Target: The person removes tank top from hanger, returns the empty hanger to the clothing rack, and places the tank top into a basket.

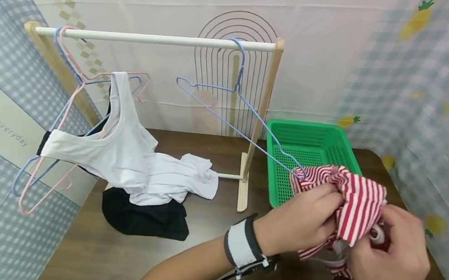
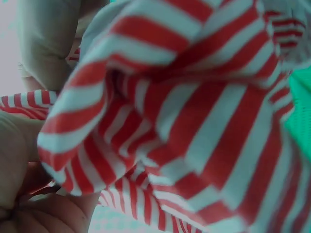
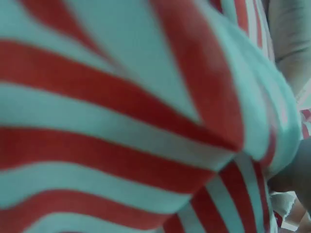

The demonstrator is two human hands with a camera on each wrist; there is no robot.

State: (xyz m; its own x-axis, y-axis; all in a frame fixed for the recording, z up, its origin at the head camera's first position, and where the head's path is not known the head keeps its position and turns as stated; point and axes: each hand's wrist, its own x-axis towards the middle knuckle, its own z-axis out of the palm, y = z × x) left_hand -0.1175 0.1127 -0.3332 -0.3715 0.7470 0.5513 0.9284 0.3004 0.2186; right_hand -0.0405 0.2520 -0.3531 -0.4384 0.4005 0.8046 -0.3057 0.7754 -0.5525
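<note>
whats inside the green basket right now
The green basket shows bare mesh floor across its back and left side. Its front right corner is covered by the striped garment that the left hand and right hand grip, so nothing there can be made out.

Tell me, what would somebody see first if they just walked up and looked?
Probably the red-and-white striped garment, bunched up at the front right between the left hand and the right hand, just in front of the green basket. Next, the white top drooping off a hanger at the left of the wooden rack.
</note>
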